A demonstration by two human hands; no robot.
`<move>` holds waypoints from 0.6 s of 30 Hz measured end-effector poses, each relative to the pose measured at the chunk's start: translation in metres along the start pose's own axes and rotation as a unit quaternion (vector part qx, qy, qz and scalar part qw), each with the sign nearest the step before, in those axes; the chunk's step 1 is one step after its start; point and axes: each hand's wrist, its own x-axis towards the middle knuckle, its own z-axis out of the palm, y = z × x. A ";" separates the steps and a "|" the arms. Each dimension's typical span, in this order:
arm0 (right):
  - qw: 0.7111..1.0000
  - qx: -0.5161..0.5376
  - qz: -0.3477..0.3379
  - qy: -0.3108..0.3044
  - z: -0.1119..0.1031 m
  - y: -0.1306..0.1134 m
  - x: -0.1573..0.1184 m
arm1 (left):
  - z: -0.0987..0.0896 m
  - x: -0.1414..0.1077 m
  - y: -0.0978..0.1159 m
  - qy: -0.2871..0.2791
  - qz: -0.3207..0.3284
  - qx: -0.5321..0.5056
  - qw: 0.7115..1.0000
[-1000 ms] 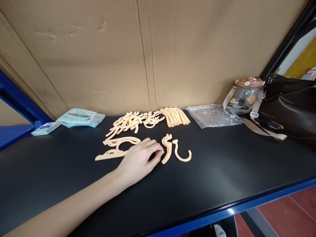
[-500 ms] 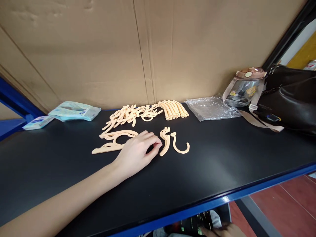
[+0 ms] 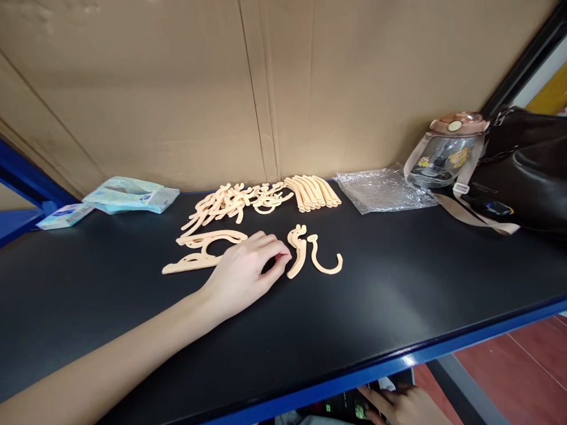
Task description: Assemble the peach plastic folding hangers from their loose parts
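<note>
My left hand (image 3: 250,265) rests on the black table, its thumb and index fingertips pinched together; whether anything is between them is too small to tell. Just right of the fingertips lies a short curved beige piece (image 3: 297,254), and beyond it a beige hook (image 3: 326,260). Long beige pieces (image 3: 190,264) lie left of the hand, partly hidden by it. Farther back are a loose heap of beige pieces (image 3: 221,203) and a neat row of curved ones (image 3: 313,193). Below the table edge, my right hand (image 3: 405,404) has its index finger extended over a dark, lit screen (image 3: 343,407).
Blue tissue packs (image 3: 130,196) lie at the back left. A clear plastic bag (image 3: 387,189), a strapped bottle (image 3: 447,150) and a dark leather bag (image 3: 531,171) stand or lie at the right. Cardboard (image 3: 177,94) rises behind the table (image 3: 354,319).
My right hand has risen a little and its fingers now show extended over the screen. My left hand stays put. The view has shifted slightly.
</note>
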 end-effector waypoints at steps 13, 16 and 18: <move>0.993 0.022 0.004 -0.116 0.012 0.001 -0.010 | 0.001 -0.001 -0.001 0.000 0.002 -0.005 1.000; 0.994 0.023 0.003 -0.111 0.012 0.002 -0.011 | 0.001 -0.001 -0.001 -0.002 0.002 -0.006 1.000; 0.996 0.032 -0.005 -0.087 0.011 0.002 -0.010 | 0.002 0.000 -0.001 -0.002 0.003 -0.008 1.000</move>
